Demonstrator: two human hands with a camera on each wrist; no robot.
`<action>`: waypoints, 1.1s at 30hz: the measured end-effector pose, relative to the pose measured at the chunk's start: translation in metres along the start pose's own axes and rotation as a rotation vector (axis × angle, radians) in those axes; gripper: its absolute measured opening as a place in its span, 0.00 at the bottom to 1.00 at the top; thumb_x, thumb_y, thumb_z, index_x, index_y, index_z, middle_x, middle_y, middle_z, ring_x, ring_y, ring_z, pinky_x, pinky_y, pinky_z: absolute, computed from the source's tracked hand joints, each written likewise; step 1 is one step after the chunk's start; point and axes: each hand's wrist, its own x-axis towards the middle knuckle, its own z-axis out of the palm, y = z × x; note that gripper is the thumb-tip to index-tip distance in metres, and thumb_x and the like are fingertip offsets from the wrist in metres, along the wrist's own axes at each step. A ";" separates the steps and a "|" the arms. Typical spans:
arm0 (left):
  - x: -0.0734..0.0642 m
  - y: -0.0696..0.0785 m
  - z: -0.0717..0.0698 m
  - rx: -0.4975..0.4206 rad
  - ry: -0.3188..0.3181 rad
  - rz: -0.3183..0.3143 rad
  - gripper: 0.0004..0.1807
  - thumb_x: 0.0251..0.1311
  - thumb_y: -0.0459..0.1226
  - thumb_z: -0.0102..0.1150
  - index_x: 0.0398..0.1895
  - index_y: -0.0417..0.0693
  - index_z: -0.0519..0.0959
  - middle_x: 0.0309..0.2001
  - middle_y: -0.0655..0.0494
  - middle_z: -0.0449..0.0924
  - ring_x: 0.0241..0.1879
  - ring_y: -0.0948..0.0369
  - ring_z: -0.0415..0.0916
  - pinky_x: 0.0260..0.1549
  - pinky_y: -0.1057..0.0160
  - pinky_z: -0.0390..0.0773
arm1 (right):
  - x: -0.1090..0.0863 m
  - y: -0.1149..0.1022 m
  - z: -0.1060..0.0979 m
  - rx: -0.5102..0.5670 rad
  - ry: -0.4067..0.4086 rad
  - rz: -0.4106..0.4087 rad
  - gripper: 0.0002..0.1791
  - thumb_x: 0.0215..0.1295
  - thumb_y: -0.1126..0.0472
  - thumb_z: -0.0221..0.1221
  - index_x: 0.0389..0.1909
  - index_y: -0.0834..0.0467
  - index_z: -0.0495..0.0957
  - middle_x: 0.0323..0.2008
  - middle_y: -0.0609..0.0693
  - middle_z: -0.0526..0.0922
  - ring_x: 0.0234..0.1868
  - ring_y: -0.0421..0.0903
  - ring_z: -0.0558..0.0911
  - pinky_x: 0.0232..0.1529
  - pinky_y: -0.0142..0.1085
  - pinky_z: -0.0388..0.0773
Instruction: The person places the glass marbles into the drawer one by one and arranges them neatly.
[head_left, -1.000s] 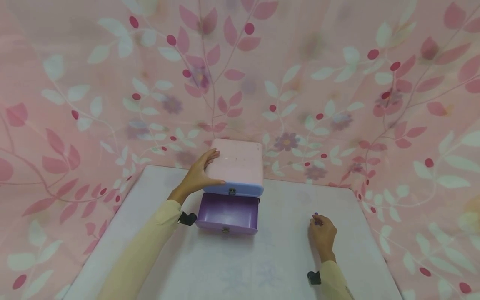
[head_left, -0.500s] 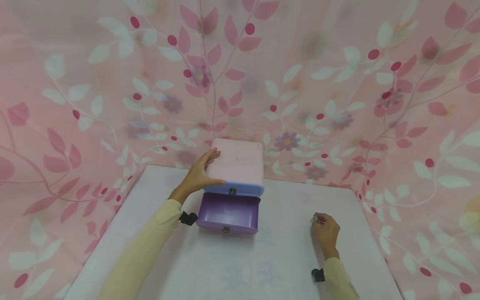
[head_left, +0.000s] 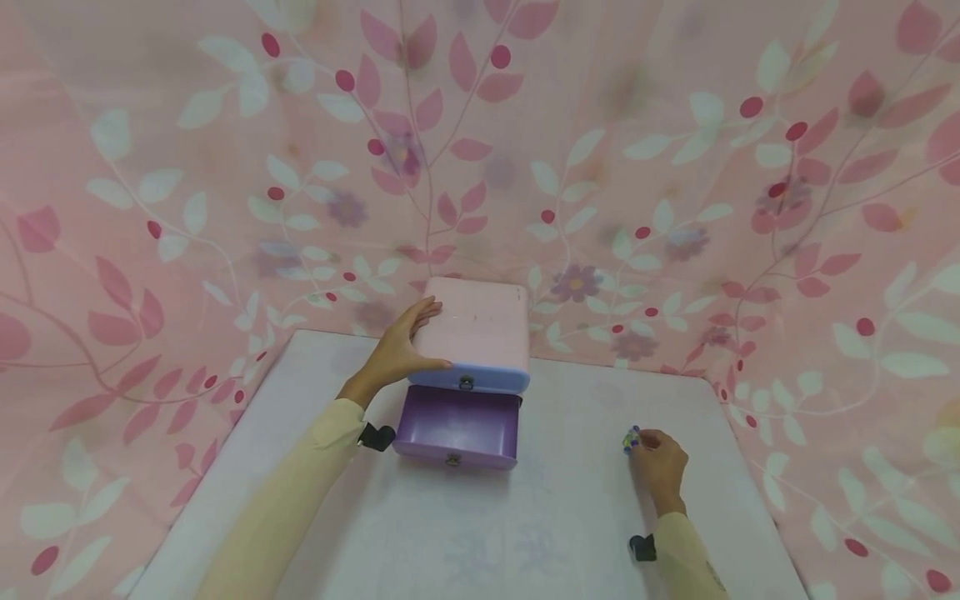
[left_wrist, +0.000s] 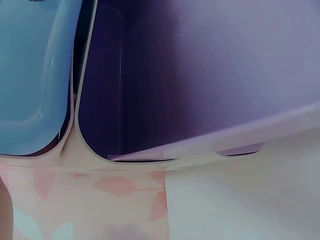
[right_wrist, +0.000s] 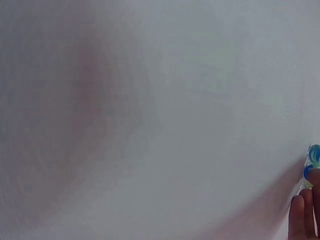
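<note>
A small box with drawers has a pink top (head_left: 472, 321) and a light blue upper drawer (head_left: 480, 377) pushed in. Its purple lower drawer (head_left: 457, 425) is pulled out, with nothing visible inside. My left hand (head_left: 397, 346) rests on the box's left side, fingers at the top edge and thumb stretched along the front. In the left wrist view the purple drawer (left_wrist: 200, 75) fills most of the picture. Off to the right, my right hand (head_left: 660, 467) pinches a small clear packet (head_left: 631, 439) with blue and green coiled pieces, also at the right wrist view's edge.
The box stands at the back of a white-covered table (head_left: 570, 500). Behind it hangs a pink floral cloth (head_left: 480, 167), which also rises along both sides. A black wrist camera (head_left: 642, 547) sits at the right sleeve, another black camera (head_left: 377, 437) at the left.
My right hand has shifted slightly right and turned, so the packet, mostly hidden before, now shows at its fingertips. The left hand and the box have stayed in place.
</note>
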 end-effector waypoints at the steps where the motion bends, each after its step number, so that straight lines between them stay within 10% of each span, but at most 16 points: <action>1: 0.000 0.000 0.000 -0.003 -0.001 -0.001 0.62 0.37 0.37 0.83 0.75 0.37 0.53 0.70 0.40 0.62 0.70 0.48 0.57 0.70 0.51 0.58 | 0.000 0.001 0.000 0.001 -0.006 0.003 0.18 0.54 0.71 0.59 0.48 0.66 0.80 0.44 0.65 0.82 0.46 0.60 0.80 0.48 0.53 0.77; 8: 0.000 0.001 0.000 -0.004 -0.002 -0.008 0.62 0.37 0.38 0.83 0.75 0.37 0.52 0.70 0.40 0.62 0.70 0.48 0.58 0.70 0.52 0.58 | 0.004 0.004 0.002 -0.006 -0.052 0.015 0.17 0.56 0.71 0.59 0.48 0.67 0.79 0.44 0.64 0.82 0.46 0.59 0.80 0.48 0.51 0.78; 15: 0.005 -0.036 0.002 0.012 0.021 -0.013 0.66 0.33 0.49 0.83 0.77 0.50 0.53 0.71 0.58 0.63 0.69 0.66 0.58 0.69 0.67 0.58 | 0.009 0.003 -0.001 -0.019 -0.083 -0.030 0.19 0.55 0.72 0.59 0.50 0.68 0.79 0.43 0.64 0.82 0.45 0.57 0.80 0.48 0.51 0.77; 26: 0.004 -0.034 0.004 0.007 0.013 -0.027 0.64 0.35 0.43 0.83 0.77 0.50 0.52 0.71 0.55 0.62 0.71 0.60 0.57 0.70 0.58 0.57 | 0.011 0.002 0.000 -0.062 -0.125 -0.011 0.15 0.60 0.69 0.58 0.48 0.65 0.82 0.42 0.62 0.83 0.45 0.57 0.79 0.48 0.50 0.78; 33: 0.002 -0.009 0.002 -0.011 -0.004 -0.023 0.63 0.36 0.38 0.83 0.75 0.40 0.52 0.71 0.44 0.61 0.71 0.52 0.57 0.70 0.53 0.57 | 0.011 0.003 0.001 -0.057 -0.114 -0.020 0.14 0.60 0.68 0.59 0.47 0.65 0.82 0.41 0.62 0.83 0.43 0.56 0.79 0.46 0.49 0.78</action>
